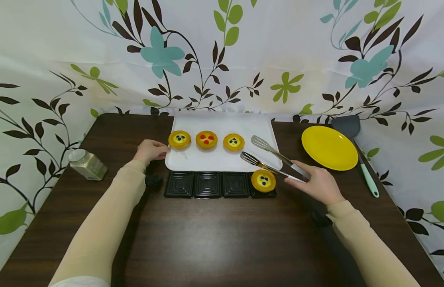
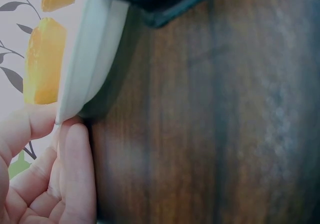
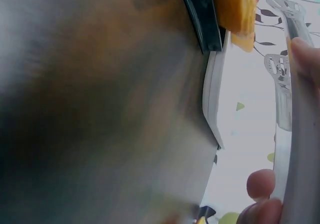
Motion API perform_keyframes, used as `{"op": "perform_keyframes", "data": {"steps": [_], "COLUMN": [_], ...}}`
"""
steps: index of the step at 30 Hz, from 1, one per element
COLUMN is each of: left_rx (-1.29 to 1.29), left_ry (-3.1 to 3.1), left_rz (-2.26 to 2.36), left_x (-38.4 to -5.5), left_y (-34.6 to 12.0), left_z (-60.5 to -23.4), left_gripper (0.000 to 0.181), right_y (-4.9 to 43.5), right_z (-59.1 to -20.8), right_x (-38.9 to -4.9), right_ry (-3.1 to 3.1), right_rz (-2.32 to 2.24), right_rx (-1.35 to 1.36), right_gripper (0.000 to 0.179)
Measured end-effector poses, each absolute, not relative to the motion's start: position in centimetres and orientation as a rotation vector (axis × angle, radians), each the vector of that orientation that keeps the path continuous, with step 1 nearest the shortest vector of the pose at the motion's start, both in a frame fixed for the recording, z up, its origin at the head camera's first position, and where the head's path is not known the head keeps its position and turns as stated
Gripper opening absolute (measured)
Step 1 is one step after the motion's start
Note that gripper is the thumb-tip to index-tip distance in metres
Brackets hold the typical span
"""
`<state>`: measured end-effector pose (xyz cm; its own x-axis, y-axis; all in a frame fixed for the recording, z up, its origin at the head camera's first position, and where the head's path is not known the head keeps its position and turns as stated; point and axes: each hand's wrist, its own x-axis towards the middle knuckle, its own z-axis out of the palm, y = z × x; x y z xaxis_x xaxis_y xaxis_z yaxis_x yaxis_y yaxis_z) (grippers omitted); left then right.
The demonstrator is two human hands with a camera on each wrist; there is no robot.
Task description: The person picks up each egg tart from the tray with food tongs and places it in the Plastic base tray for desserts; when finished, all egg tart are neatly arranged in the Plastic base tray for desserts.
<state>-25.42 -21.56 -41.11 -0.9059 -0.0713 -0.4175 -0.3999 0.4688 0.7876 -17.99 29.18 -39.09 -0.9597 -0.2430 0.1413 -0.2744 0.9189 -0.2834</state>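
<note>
My left hand [image 1: 150,152] pinches the left edge of the white tray [image 1: 207,161], thumb on top and fingers below the rim in the left wrist view. On the tray sit three egg tarts in a row: one with blue dots [image 1: 179,139], one with red pieces [image 1: 206,140] and another blue-dotted one [image 1: 234,142]. My right hand [image 1: 319,181] holds metal tongs [image 1: 284,159], their slotted ends spread apart over the tray's right side. In front of the tray, a fourth tart [image 1: 263,181] rests in the rightmost section of the black compartment tray [image 1: 208,185].
A yellow plate [image 1: 329,148] lies at the right, beside a spatula [image 1: 368,175] with a dark head and mint handle. At the left a seasoning jar [image 1: 87,164] stands on the dark wooden table [image 1: 207,239]. Behind hangs a leaf-patterned curtain [image 1: 243,59].
</note>
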Motion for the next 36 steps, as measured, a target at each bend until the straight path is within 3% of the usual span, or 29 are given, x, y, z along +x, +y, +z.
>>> {"op": "perform_keyframes", "data": {"steps": [13,36], "left_rx": [-0.427,-0.443], "left_ry": [2.382,2.382], "left_rz": [1.413,1.429], "left_x": [-25.4,-25.5], "left_y": [-21.5,-21.5], "left_z": [-41.2,-41.2], "left_gripper": [0.042,0.041], "right_y": [25.9,24.8], "right_z": [-39.1,-39.3], "right_x": [-22.7,-24.3], "right_ry": [-3.031,-3.067], "right_rz": [0.413,0.371], "right_rx": [0.51,0.513], "right_gripper": [0.081,0.085]}}
